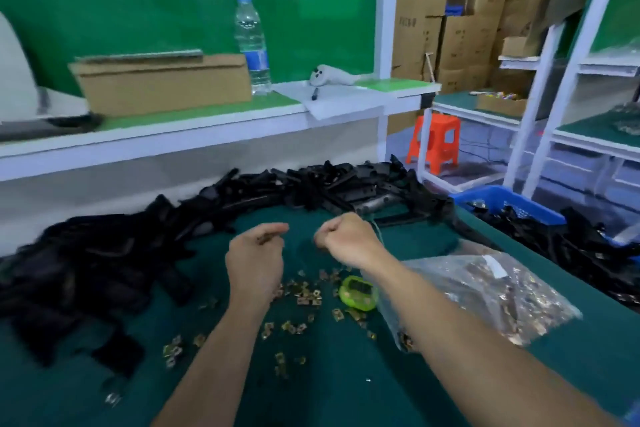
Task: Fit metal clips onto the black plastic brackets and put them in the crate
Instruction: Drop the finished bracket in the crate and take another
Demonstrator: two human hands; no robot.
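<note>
While the left hand (258, 253) seems to pinch a clip (267, 238) in its fingers, right hand (343, 236) balled, grab a bracket (349, 191) and seat it squarely.

head camera, wide-angle, looks forward and down, close over left hand (254, 260), right hand (346, 239), green table (346, 399).

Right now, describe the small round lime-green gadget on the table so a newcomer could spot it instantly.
Start at the dark green table mat, ringed behind by black plastic brackets. Among scattered brass-coloured metal clips, left of the clear plastic bag, sits the lime-green round gadget. It alone is bright and has a dark screen.
</note>
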